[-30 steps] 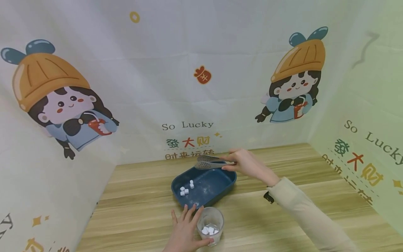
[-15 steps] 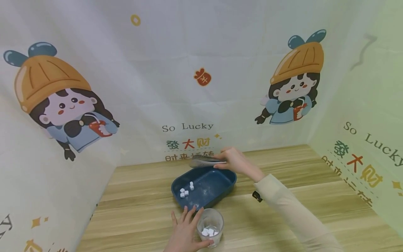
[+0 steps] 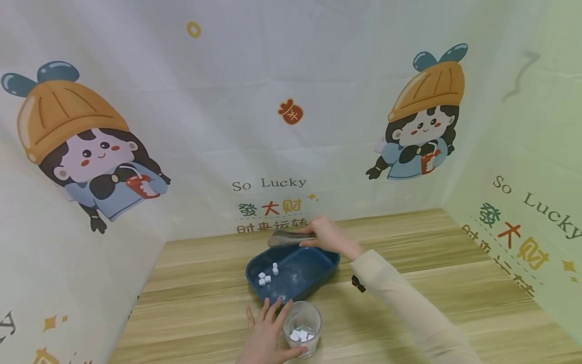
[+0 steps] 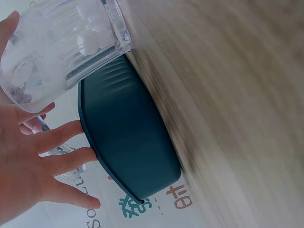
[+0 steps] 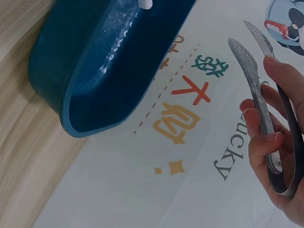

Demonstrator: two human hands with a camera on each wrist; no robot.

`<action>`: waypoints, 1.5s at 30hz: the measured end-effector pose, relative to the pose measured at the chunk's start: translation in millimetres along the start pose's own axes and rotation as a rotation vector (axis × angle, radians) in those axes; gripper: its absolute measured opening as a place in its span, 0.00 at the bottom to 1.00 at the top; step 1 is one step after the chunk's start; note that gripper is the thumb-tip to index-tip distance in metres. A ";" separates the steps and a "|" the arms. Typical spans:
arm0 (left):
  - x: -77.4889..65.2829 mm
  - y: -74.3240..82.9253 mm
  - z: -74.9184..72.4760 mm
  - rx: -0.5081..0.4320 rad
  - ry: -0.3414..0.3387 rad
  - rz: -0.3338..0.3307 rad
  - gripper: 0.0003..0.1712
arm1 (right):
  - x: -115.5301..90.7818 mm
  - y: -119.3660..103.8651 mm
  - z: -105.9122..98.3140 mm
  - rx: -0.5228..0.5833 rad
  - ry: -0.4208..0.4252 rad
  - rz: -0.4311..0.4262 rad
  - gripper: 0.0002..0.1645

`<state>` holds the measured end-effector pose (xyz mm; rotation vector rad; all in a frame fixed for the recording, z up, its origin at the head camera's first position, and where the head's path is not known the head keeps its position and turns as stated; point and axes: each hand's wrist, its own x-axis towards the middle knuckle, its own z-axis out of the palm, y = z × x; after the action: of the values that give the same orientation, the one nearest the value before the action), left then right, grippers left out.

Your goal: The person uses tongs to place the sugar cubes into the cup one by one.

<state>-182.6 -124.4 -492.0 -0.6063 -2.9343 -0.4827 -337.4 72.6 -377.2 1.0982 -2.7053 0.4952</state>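
Observation:
My right hand [image 3: 331,236] grips metal tongs [image 3: 285,239] with perforated tips, over the far rim of a dark blue tray [image 3: 302,275]. In the right wrist view the tongs' two arms [image 5: 243,54] stand a little apart with nothing between them. Several small white cubes [image 3: 265,279] lie at the tray's left end. In front of the tray stands a clear glass [image 3: 303,314] with several white cubes [image 3: 300,335] at its bottom. My left hand [image 3: 263,338] holds the glass at its left side, thumb across the front. Its other fingers [image 4: 71,161] spread out to the tray's rim.
The tray and glass stand close together on a wood-grain tabletop [image 3: 195,303]. A printed cloth [image 3: 218,126] rises behind the table, with more of it at both sides. A small black object [image 3: 358,283] shows under the right sleeve [image 3: 391,288].
My right hand has moved left with the tongs along the tray's far rim. The tongs' tips appear closer together than a second ago. Left hand, glass and cubes stay put.

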 end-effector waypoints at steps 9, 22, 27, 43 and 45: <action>-0.3 -0.9 1.4 0.004 0.018 0.003 0.54 | 7.6 -2.7 16.3 0.043 -0.063 0.080 0.22; -0.5 -0.1 1.7 0.001 0.004 -0.004 0.55 | 7.5 1.6 43.6 -0.023 -0.123 0.122 0.22; -0.3 0.1 1.2 0.000 0.000 -0.008 0.55 | 7.3 2.1 51.1 -0.053 -0.154 0.163 0.21; 1.4 -1.4 1.5 0.003 -0.018 -0.014 0.55 | 5.2 -8.4 73.3 -0.153 -0.171 0.181 0.15; 1.5 -1.5 1.7 0.006 -0.017 -0.018 0.55 | 5.6 -9.5 74.9 -0.165 -0.174 0.180 0.15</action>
<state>-184.7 -124.6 -493.8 -0.5866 -2.9590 -0.4734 -337.8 35.0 -442.9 0.8980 -2.9504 0.2035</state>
